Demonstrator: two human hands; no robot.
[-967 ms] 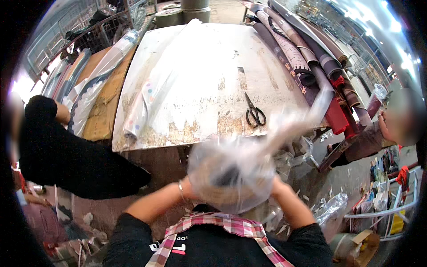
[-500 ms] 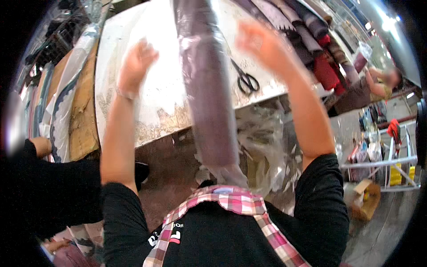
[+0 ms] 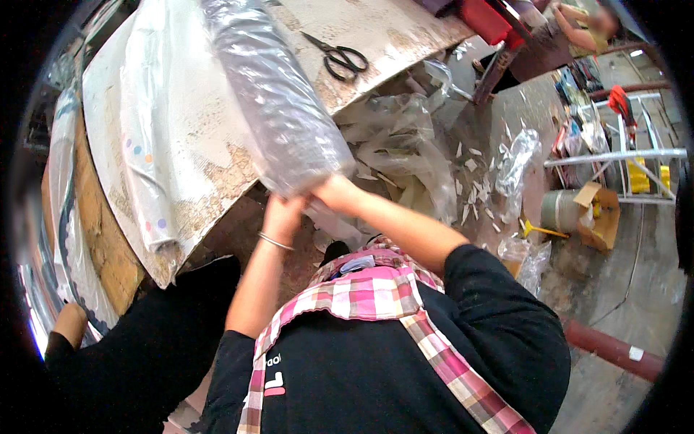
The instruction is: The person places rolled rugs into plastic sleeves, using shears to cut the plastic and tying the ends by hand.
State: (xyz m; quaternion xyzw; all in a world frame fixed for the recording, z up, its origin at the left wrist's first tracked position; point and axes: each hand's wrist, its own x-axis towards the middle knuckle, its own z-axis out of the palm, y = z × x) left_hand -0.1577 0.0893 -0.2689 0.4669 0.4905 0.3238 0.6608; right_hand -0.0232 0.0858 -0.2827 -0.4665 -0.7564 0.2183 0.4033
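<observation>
A long dark fabric roll [image 3: 278, 101] in clear plastic wrap lies over the table [image 3: 210, 159], its near end jutting past the edge. Both of my hands meet at that end. My left hand [image 3: 284, 211], below a bracelet, is closed on the gathered plastic wrap. Beside it, touching, my right hand [image 3: 335, 192] is also closed on the wrap; the roll's end partly hides the fingers of both. Black scissors [image 3: 341, 59] lie on the table to the right of the roll, blades pointing away from me.
A pale plastic-wrapped roll with coloured dots [image 3: 144, 145] lies on the table's left. A co-worker's black sleeve [image 3: 152, 340] is close at my left. Loose plastic sheeting [image 3: 397, 137] covers the floor on the right, near a cardboard box [image 3: 598, 217] and a metal frame [image 3: 614, 158].
My hands, raised and apart over the table on either side of the roll, have come back toward me and together at its near end. The dotted roll now shows on the left.
</observation>
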